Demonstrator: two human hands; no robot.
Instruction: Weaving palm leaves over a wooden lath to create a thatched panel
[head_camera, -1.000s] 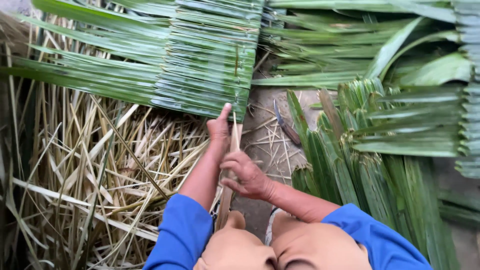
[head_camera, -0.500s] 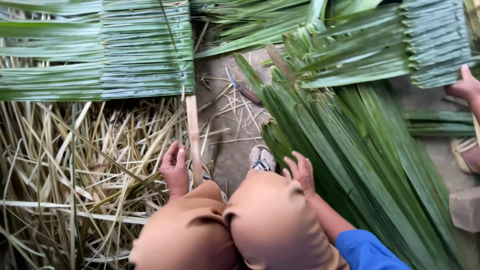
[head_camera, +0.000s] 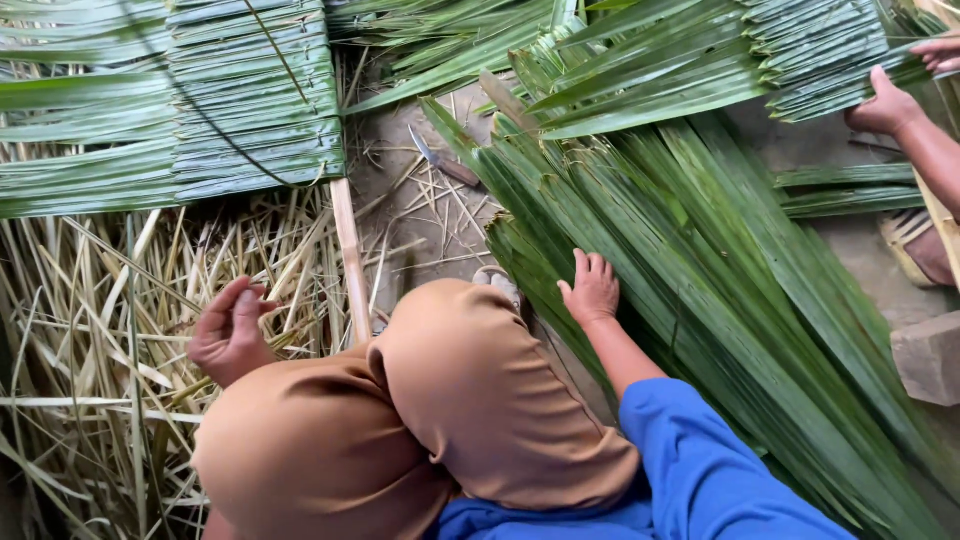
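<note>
The right hand (head_camera: 592, 290) lies flat, fingers spread, on the pile of long green palm leaves (head_camera: 720, 300) at right, gripping nothing. The left hand (head_camera: 230, 330) hovers loosely curled and empty over dry straw (head_camera: 90, 340), beside a wooden slat (head_camera: 350, 260). A knife (head_camera: 440, 160) lies farther off. Picking well likely means pressing the pile and sliding one leaf free.

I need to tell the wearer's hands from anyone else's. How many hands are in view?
4. The left hand is over the dry straw, the right hand rests on the green leaves, and a co-worker's hand and fingers are at the top right edge.
</note>
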